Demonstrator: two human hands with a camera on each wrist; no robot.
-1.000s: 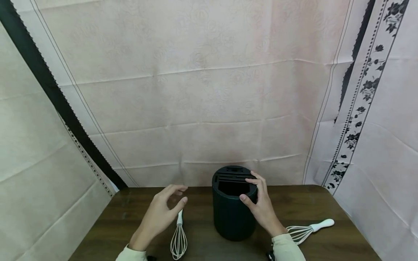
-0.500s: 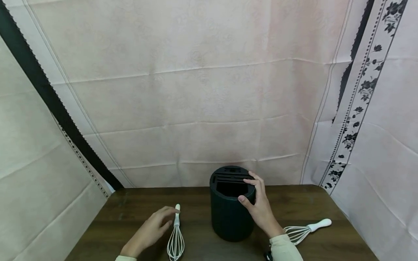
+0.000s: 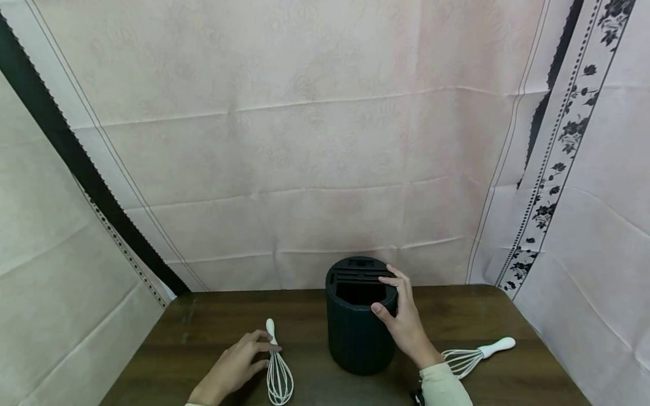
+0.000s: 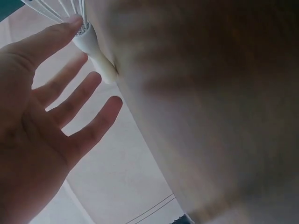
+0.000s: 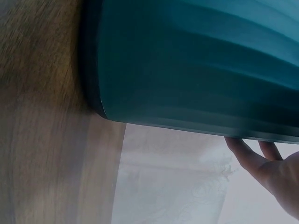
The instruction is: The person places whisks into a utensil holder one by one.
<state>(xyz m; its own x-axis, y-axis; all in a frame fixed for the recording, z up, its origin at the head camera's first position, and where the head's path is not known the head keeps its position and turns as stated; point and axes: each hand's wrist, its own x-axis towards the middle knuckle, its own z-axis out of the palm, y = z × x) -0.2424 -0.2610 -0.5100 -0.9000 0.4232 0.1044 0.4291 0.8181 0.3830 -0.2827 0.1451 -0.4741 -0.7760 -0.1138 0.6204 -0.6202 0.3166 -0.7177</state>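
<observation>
A dark green round utensil holder point(image 3: 360, 344) with slots and a wide opening in its top stands upright on the wooden table. My right hand point(image 3: 408, 324) grips its right rim, thumb at the front and fingers reaching over the slotted top. Left of the holder is a white whisk point(image 3: 280, 378), its handle pointing away from me. My left hand point(image 3: 236, 363) pinches it at the neck, where wires meet handle, between thumb and index finger. In the left wrist view the other fingers point(image 4: 105, 114) are spread apart beside the handle, whose end is at the tabletop.
A second white whisk point(image 3: 482, 355) lies on the table point(image 3: 304, 316) to the right, partly behind my right sleeve point(image 3: 444, 386). Pale cloth point(image 3: 325, 169) hangs as walls behind the table and on both sides.
My left hand has come down and back to the left whisk's neck. That whisk has turned slightly, its handle end leaning more to the left. The right hand keeps its place on the holder.
</observation>
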